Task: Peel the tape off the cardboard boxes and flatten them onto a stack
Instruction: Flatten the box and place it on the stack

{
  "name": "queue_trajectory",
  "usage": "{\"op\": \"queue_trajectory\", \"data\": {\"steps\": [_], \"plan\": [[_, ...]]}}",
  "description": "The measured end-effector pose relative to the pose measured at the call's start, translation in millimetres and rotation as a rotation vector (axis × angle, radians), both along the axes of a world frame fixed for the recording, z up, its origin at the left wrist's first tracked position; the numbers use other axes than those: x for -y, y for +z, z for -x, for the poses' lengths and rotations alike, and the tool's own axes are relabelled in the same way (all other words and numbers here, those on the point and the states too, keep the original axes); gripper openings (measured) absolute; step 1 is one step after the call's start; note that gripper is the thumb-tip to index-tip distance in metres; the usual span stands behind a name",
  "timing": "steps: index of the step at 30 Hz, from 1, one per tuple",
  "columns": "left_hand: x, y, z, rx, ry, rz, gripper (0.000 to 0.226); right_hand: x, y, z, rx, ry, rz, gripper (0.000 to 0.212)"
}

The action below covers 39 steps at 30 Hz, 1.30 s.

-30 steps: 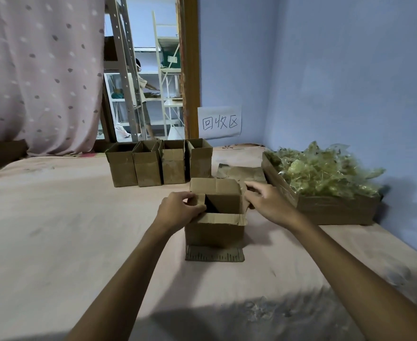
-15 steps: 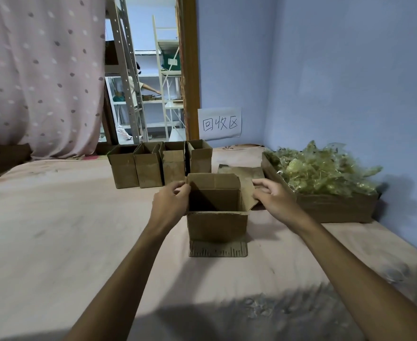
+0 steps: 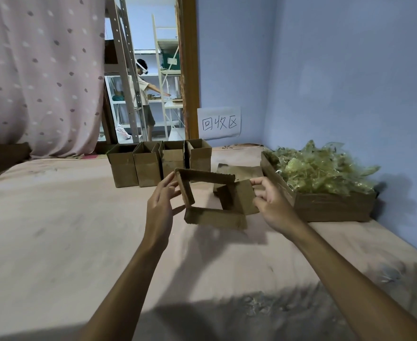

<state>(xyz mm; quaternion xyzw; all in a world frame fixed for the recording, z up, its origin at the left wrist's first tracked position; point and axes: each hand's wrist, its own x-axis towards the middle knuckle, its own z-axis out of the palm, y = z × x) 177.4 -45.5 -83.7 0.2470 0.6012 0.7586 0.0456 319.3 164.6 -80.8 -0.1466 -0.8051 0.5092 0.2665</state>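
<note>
Right hand pinches the right wall of the box; left hand, fingers straight, presses the left wall. Box is lifted over mid table, axis toward camera. It's a plain brown open tube, skewed to a diamond.

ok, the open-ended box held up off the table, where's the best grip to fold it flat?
Grip the box by its left and right walls, one hand from each side: left hand flat against the left wall, right hand pinching the right one. Both ends are open and the tube looks skewed, so pushing those walls inward should likely collapse it.
</note>
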Motion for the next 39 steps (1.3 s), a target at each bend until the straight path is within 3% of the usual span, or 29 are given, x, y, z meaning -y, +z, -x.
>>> {"op": "queue_trajectory", "data": {"steps": [4, 8, 13, 18, 22, 25, 30, 35, 39], "plan": [[21, -20, -7, 0.103, 0.009, 0.003, 0.03, 12, -16, -13, 0.022, 0.054, -0.059, 0.045], [46, -46, -13, 0.192, 0.008, 0.035, 0.039, 30, -26, -22, 0.054, 0.135, -0.105, 0.044], [69, -69, -10, 0.184, 0.024, 0.163, 0.039, 38, -48, -23, 0.072, 0.204, -0.125, 0.048], [84, -80, 1, -0.033, 0.134, 0.358, 0.026, 39, -55, -20, 0.087, 0.256, -0.11, 0.046], [84, -76, -7, -0.301, 0.11, 0.48, 0.021, 37, -53, -11, 0.096, 0.218, -0.13, 0.02], [82, -79, -12, -0.449, 0.129, 0.584, 0.021, 38, -53, -3, 0.126, 0.209, -0.14, 0.024], [85, -103, -11, -0.468, 0.052, 0.722, 0.023, 36, -70, 10, 0.3, 0.261, -0.161, 0.025], [86, -124, -11, -0.52, 0.062, 0.699, 0.042, 34, -74, 21, 0.307, 0.243, -0.183, 0.025], [84, -127, -13, -0.554, 0.098, 0.659, 0.046, 30, -72, 42, 0.376, 0.248, -0.415, 0.026]]}}
